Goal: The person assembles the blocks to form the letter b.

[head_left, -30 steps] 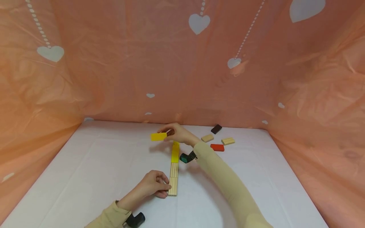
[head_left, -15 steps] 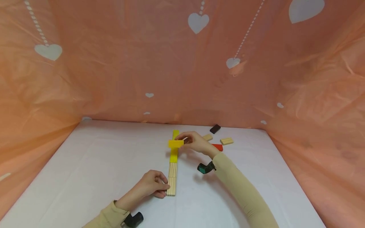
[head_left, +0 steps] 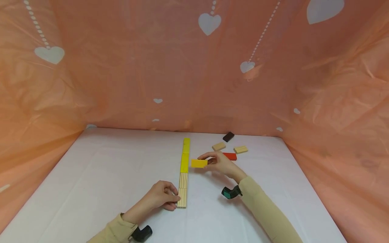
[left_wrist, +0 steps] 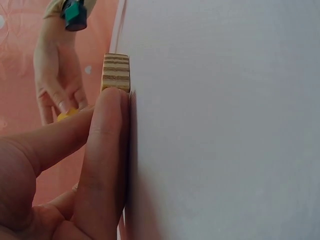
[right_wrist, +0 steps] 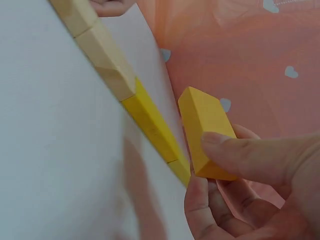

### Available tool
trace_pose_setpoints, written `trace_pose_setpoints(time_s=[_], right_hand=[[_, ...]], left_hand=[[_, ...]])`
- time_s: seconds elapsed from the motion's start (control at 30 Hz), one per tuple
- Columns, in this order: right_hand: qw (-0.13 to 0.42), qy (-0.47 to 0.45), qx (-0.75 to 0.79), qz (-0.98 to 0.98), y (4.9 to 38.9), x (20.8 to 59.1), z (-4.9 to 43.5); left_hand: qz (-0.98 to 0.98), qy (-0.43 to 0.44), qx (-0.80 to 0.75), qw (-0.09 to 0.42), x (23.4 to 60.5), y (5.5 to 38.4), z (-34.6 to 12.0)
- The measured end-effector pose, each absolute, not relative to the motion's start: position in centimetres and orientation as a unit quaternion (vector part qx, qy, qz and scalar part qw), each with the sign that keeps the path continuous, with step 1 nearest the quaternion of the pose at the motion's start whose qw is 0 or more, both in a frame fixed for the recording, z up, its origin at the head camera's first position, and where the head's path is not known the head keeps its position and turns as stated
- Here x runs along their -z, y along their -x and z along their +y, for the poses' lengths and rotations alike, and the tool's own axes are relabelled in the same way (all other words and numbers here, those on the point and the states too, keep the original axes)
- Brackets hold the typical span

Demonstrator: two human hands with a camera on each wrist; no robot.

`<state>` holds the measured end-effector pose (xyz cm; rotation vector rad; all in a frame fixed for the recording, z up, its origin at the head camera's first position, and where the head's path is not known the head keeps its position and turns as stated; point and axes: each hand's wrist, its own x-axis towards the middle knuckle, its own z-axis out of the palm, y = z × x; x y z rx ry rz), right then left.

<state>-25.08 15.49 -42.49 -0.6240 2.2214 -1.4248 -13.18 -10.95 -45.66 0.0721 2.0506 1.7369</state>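
My right hand pinches a yellow block between thumb and fingers, held above the table just right of a row of blocks. The right wrist view shows the thumb across this yellow block. In the row, two yellow blocks, a far one and a nearer one, lie end to end with two plain wooden blocks, a middle one and a near one. With its fingers, my left hand touches the left side of the near wooden block; the left wrist view shows its striped end.
Right of the row lie a red block, partly behind the right hand, two plain wooden blocks and a dark block. A pink curtain with hearts surrounds the white table at the back and sides.
My right hand has carried the yellow block from left of the row, across it, to its right side and nearer to me. My left hand stays at the near wooden block.
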Motion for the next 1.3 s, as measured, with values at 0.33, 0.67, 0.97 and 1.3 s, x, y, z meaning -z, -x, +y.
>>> trace_pose_setpoints(time_s=[0.33,0.67,0.97,1.3], right_hand=[[0.215,0.216,0.485,0.819,24.0,44.1,16.4],[0.184,0.243,0.458,0.835,23.3,44.9,15.6],[0.146,0.248,0.444,0.848,23.0,45.3,15.3],[0.125,0.259,0.433,0.854,22.6,45.3,15.1]], left_hand=[[0.744,-0.021,-0.629,0.225,45.6,13.3,-10.9],[0.745,-0.03,-0.626,0.229,45.3,13.2,-11.1],[0.738,-0.046,-0.635,0.226,45.5,13.2,-11.2],[0.743,-0.037,-0.629,0.226,45.8,13.3,-11.1]])
